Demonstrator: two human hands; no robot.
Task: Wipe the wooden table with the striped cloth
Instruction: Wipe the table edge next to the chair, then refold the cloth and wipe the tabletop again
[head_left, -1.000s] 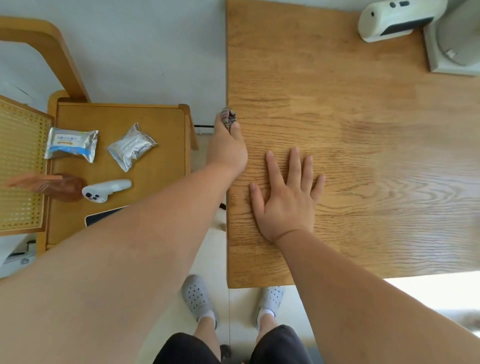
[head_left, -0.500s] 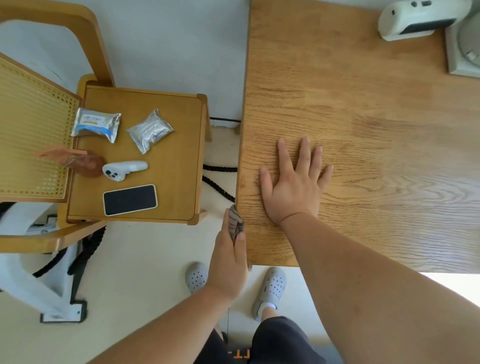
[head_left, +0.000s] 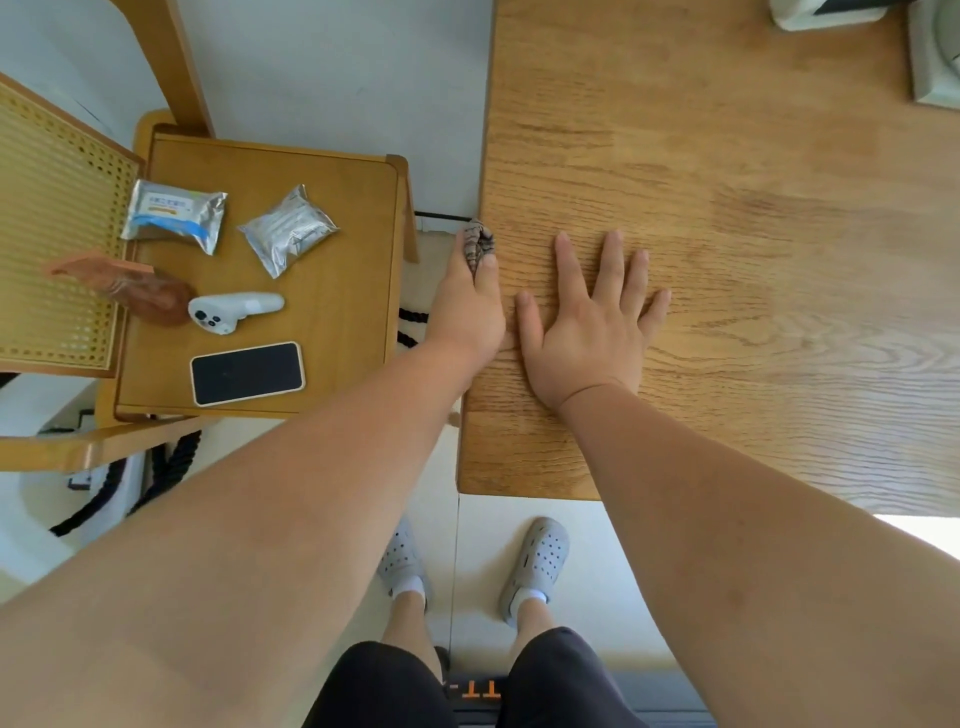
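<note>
a single head-worn wide-angle view looking steeply down from above, close over both forearms, with the wooden desk (head_left: 727, 260) at upper right, a small side table (head_left: 337, 364) at left and the floor (head_left: 483, 545) below.

The right hand (head_left: 587, 332) lies flat on the bench (head_left: 727, 234) near its left edge. Just left of it, at that edge, the left hand (head_left: 467, 312) holds the striped cloth (head_left: 477, 245). Further left stands a side table (head_left: 343, 291) carrying a phone (head_left: 247, 372).
</note>
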